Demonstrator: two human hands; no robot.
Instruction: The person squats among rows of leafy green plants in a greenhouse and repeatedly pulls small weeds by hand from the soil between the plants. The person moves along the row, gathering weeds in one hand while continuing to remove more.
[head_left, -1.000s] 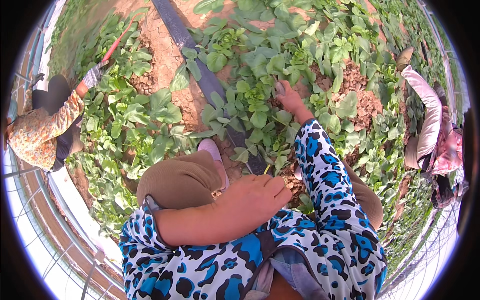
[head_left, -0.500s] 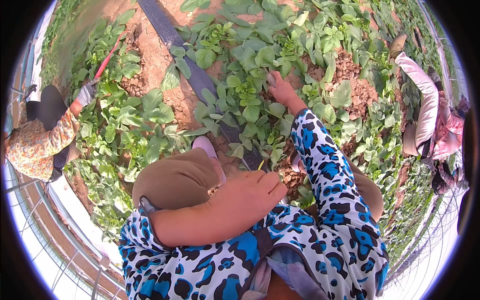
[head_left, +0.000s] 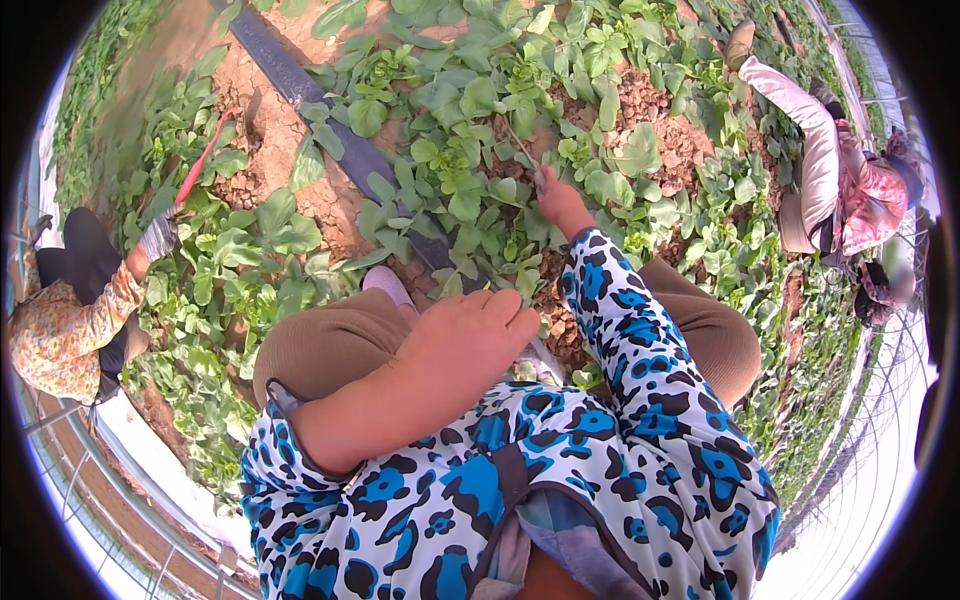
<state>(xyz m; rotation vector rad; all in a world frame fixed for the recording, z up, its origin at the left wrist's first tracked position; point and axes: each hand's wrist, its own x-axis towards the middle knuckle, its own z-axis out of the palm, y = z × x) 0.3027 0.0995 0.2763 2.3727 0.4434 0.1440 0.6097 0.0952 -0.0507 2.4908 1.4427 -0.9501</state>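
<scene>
My right hand [head_left: 563,205] reaches forward among the leafy green plants [head_left: 460,165], closed around a thin, pale rod [head_left: 522,146]. The rod's far end runs down toward the soil between leaves, so its tip is hard to make out. My left hand [head_left: 465,335] is held in front of my body over my lap, fingers curled, back of the hand upward. A tiny yellow-green bit [head_left: 488,285] shows at its knuckles; what lies inside the fist is hidden.
A dark flat strip [head_left: 290,75] runs diagonally through the bed beside cracked bare soil [head_left: 275,130]. At left a co-worker [head_left: 75,320] holds a red-handled tool [head_left: 203,160]. Another person [head_left: 840,180] bends over plants at right. My pink shoe [head_left: 388,284] stands among the leaves.
The whole view has shifted slightly. My right hand has drawn a little back toward me, and more of the thin rod shows. My left hand stays curled over my lap.
</scene>
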